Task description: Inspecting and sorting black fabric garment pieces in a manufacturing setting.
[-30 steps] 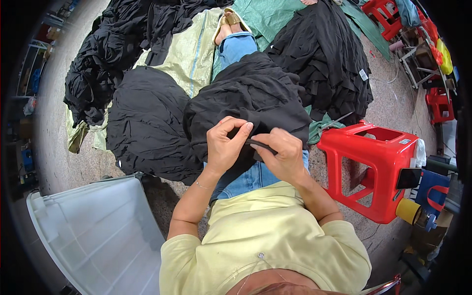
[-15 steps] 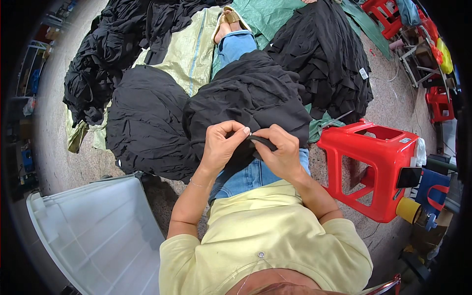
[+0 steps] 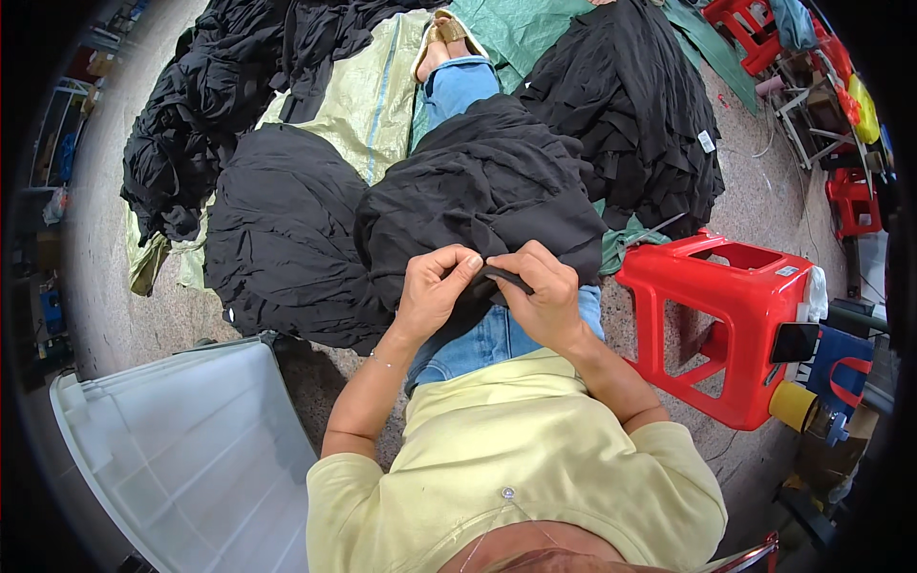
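Black cloth [image 3: 478,181] lies bunched over my lap and legs. My right hand [image 3: 540,286] pinches a folded black edge of this cloth between thumb and fingers. Just beside it, my left hand [image 3: 435,286] has thumb and forefinger pressed together. Whatever those left fingertips hold, if anything, is too small to make out. A narrow gap separates the tips of the two hands. Beneath the cloth, my blue jeans [image 3: 487,344] show at the waist.
More black garments are heaped at left [image 3: 287,229] and far right [image 3: 640,115], partly on woven sheets [image 3: 368,95]. A translucent plastic bin [image 3: 191,439] stands near left. At right, a red stool [image 3: 707,325] lies tipped over, a phone [image 3: 795,344] at its edge.
The left fingertips have drawn slightly away from the right ones, to the left. My right hand keeps its pinch on the black cloth almost in place.
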Tool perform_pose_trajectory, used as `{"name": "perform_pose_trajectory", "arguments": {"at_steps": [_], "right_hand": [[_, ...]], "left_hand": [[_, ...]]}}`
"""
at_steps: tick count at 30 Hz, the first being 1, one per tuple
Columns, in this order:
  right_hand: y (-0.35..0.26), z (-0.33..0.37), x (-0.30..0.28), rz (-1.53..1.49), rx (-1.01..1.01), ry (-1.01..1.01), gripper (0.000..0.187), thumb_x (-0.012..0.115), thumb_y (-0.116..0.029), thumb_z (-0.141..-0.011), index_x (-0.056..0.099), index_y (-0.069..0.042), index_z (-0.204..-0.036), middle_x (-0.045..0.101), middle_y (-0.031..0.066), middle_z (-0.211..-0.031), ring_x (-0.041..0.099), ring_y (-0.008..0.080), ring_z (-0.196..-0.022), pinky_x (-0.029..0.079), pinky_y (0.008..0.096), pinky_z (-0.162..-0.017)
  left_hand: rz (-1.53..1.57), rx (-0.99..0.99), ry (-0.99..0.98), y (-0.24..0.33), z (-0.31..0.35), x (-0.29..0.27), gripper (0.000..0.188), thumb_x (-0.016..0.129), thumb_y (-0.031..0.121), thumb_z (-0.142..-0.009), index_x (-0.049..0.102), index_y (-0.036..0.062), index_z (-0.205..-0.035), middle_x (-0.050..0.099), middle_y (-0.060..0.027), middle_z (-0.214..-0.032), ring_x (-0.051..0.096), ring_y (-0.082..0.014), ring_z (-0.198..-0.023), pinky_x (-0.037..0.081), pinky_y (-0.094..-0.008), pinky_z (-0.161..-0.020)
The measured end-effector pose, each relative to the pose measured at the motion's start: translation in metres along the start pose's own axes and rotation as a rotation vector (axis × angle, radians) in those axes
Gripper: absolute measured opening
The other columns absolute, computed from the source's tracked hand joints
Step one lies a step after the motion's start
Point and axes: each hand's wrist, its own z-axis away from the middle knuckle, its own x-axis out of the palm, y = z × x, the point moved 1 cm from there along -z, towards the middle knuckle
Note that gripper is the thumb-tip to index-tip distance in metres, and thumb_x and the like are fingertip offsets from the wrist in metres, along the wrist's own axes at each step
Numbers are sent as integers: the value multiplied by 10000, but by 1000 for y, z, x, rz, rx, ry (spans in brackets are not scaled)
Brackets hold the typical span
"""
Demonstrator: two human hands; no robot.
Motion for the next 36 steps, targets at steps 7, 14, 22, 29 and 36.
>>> {"name": "perform_pose_trajectory", "arguments": {"at_steps": [7, 14, 22, 29, 36], "right_hand": [[-7, -1, 0, -25, 15, -6, 257, 774, 103, -688, 700, 10, -916, 637, 112, -764, 636, 240, -642, 486, 309, -554], [-4, 2, 0, 49, -76, -16, 286, 777, 104, -678, 693, 12, -936, 624, 104, -770, 639, 234, -640, 490, 308, -549], [-2, 5, 0, 71, -93, -34, 274, 776, 89, -686, 688, 4, -931, 624, 104, -772, 641, 239, -638, 497, 312, -550], [-1, 0, -1, 17, -56, -56, 243, 768, 67, -701, 679, 1, -918, 624, 105, -785, 643, 260, -655, 508, 325, -564], [5, 2, 0, -160, 111, -54, 149, 740, 46, -764, 690, 18, -902, 620, 83, -766, 628, 186, -647, 478, 281, -587]], "left_hand": [[356, -120, 28, -7, 2, 2, 153, 667, 115, -968, 698, -17, -899, 622, 62, -805, 488, 2, -713, 398, -176, -638], [138, -57, 48, -2, 4, 5, 142, 671, 94, -959, 697, -1, -857, 576, 88, -748, 442, 8, -663, 344, -177, -572], [-67, 29, 96, 0, 11, 8, 163, 677, 102, -955, 679, -24, -852, 585, 61, -727, 452, -9, -676, 373, -195, -588], [-96, 218, 50, -4, 13, 3, 116, 724, 41, -888, 673, -62, -901, 617, -27, -778, 518, -62, -703, 410, -218, -615], [-195, 234, 56, -2, 15, 6, 67, 676, -27, -863, 677, -51, -926, 603, -20, -789, 515, -71, -694, 406, -217, -624]]}}
